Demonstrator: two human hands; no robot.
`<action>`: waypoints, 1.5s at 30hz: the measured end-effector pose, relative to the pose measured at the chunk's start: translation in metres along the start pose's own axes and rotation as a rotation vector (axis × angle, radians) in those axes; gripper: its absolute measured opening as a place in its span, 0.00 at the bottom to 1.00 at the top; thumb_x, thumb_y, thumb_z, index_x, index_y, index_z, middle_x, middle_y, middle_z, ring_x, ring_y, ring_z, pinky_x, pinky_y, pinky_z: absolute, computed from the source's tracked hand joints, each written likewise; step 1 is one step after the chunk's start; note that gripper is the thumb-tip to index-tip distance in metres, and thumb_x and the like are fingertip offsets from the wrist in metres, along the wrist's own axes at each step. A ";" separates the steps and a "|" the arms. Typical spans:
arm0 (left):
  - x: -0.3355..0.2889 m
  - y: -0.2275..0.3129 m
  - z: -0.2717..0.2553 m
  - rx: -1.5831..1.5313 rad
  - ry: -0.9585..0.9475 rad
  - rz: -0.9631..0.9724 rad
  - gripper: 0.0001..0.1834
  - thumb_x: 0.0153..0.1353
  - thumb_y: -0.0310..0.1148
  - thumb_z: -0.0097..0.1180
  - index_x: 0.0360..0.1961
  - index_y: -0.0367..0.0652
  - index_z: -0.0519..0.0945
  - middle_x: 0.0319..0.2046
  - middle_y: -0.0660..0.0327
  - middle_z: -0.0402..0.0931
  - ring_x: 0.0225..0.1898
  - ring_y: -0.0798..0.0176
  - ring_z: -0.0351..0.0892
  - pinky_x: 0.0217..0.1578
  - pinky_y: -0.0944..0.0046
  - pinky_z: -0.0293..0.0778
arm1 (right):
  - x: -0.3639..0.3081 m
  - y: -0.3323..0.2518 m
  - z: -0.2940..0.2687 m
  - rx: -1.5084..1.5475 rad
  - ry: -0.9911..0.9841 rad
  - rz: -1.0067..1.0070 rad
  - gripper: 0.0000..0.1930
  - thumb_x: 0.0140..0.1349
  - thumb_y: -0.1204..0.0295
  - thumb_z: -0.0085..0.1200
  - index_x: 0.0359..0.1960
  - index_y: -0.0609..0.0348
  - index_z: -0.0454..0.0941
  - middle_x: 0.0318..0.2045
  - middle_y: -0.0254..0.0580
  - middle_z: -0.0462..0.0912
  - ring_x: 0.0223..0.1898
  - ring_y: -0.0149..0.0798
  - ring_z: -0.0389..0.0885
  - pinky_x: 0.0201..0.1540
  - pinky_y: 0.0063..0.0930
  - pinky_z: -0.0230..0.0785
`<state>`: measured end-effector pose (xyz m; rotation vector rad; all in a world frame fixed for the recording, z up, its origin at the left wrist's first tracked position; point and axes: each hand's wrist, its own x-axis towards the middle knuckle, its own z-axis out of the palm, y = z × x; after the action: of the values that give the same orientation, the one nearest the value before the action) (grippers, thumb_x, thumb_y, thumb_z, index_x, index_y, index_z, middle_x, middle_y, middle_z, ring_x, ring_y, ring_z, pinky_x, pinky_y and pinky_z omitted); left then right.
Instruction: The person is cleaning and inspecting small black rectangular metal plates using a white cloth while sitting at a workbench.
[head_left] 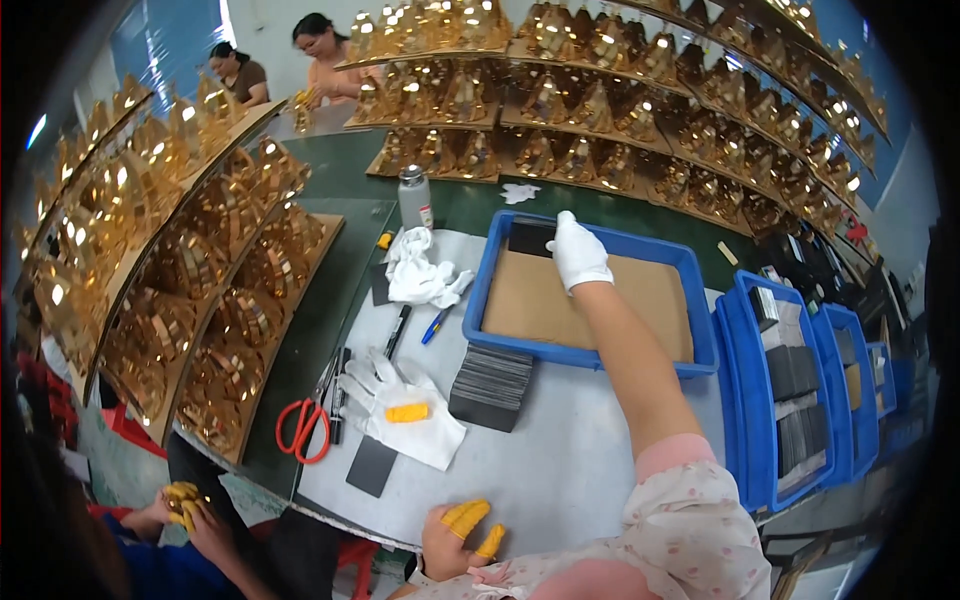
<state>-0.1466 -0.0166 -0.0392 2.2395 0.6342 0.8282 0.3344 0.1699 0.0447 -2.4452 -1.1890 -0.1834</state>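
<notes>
My right hand [580, 254], in a white glove, reaches into the far side of a blue tray [708, 340]. Its closed fingers are at the edge of a black card [531, 238] in the tray's far left corner; the glove covers part of the card. Brown cardboard [590, 300] lines the tray floor. Yellow covers sit on some fingers of my left hand [455, 540], which is by the table's near edge with fingers apart and nothing in them. A stack of black cards [491, 387] stands against the tray's near left corner.
Left of the stack lie a white glove [425, 425], a single black card [371, 467], red-handled scissors [302, 430] and pens. A bottle [415, 198] stands behind. Racks of shiny gold pieces [215, 330] border the table; blue bins [775, 400] line the right. Other people work nearby.
</notes>
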 end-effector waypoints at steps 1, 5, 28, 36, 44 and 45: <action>0.003 -0.001 0.001 0.004 -0.028 0.000 0.25 0.51 0.38 0.77 0.50 0.43 0.87 0.47 0.56 0.87 0.45 0.46 0.83 0.50 0.52 0.77 | -0.001 0.007 -0.002 -0.071 0.100 -0.079 0.13 0.69 0.68 0.60 0.46 0.61 0.73 0.37 0.60 0.90 0.41 0.62 0.91 0.45 0.57 0.82; 0.001 0.000 0.009 -0.060 -0.007 0.011 0.24 0.51 0.37 0.77 0.50 0.42 0.87 0.45 0.56 0.87 0.45 0.46 0.82 0.50 0.51 0.77 | -0.024 -0.010 -0.030 0.170 0.043 0.012 0.28 0.68 0.60 0.63 0.65 0.60 0.70 0.45 0.63 0.88 0.48 0.65 0.87 0.51 0.58 0.79; -0.016 0.025 0.024 0.060 0.020 0.124 0.15 0.64 0.26 0.67 0.51 0.35 0.83 0.46 0.50 0.84 0.48 0.40 0.77 0.54 0.47 0.73 | -0.365 0.233 -0.363 -0.144 0.171 0.572 0.23 0.68 0.62 0.62 0.63 0.57 0.82 0.52 0.54 0.89 0.54 0.54 0.88 0.58 0.44 0.79; -0.008 0.026 0.024 0.195 0.068 0.232 0.15 0.63 0.29 0.69 0.50 0.38 0.84 0.47 0.52 0.85 0.48 0.41 0.80 0.55 0.46 0.73 | -0.299 0.308 -0.305 -0.426 -0.117 0.631 0.42 0.64 0.43 0.64 0.66 0.69 0.75 0.61 0.65 0.82 0.63 0.60 0.82 0.65 0.48 0.75; -0.008 0.025 0.016 0.273 0.094 0.120 0.16 0.59 0.30 0.70 0.49 0.42 0.86 0.47 0.57 0.86 0.50 0.45 0.80 0.54 0.48 0.73 | -0.270 0.337 -0.251 -0.475 -0.153 0.615 0.48 0.64 0.39 0.62 0.69 0.74 0.70 0.61 0.74 0.80 0.65 0.66 0.79 0.68 0.49 0.72; -0.006 0.025 0.018 0.261 0.086 0.132 0.16 0.58 0.30 0.71 0.48 0.43 0.87 0.47 0.58 0.86 0.49 0.46 0.80 0.54 0.49 0.73 | -0.271 0.347 -0.257 -0.490 -0.136 0.624 0.47 0.65 0.40 0.62 0.69 0.74 0.70 0.61 0.74 0.80 0.65 0.66 0.79 0.68 0.49 0.72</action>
<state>-0.1333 -0.0447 -0.0342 2.5145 0.6726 0.9582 0.4495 -0.3247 0.0920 -3.1691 -0.3973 -0.1322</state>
